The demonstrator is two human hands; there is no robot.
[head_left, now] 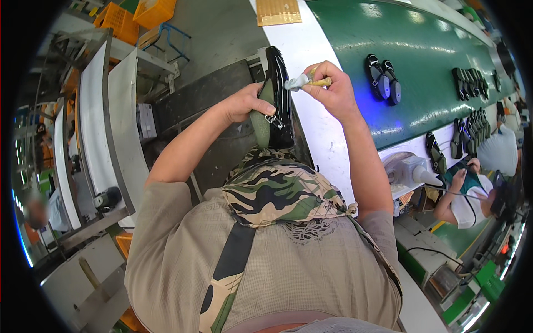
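My left hand (247,103) is closed round a shoe with a glossy black side (280,83), an olive-green area and a silver buckle, held upright in front of my apron (283,186). My right hand (336,91) pinches a yellow-handled tool (320,82); its pale tip (297,82), wrapped or coated in something whitish, is at the shoe's right side. Whether the tip touches the shoe I cannot tell. The shoe's far side is hidden.
To the right runs a green conveyor belt (355,33) with a white edge, carrying a pair of black shoes (383,79) and several more. A plastic bottle (413,169) stands near my right arm. Another person (469,194) works beyond it. Metal racks (100,111) stand at left.
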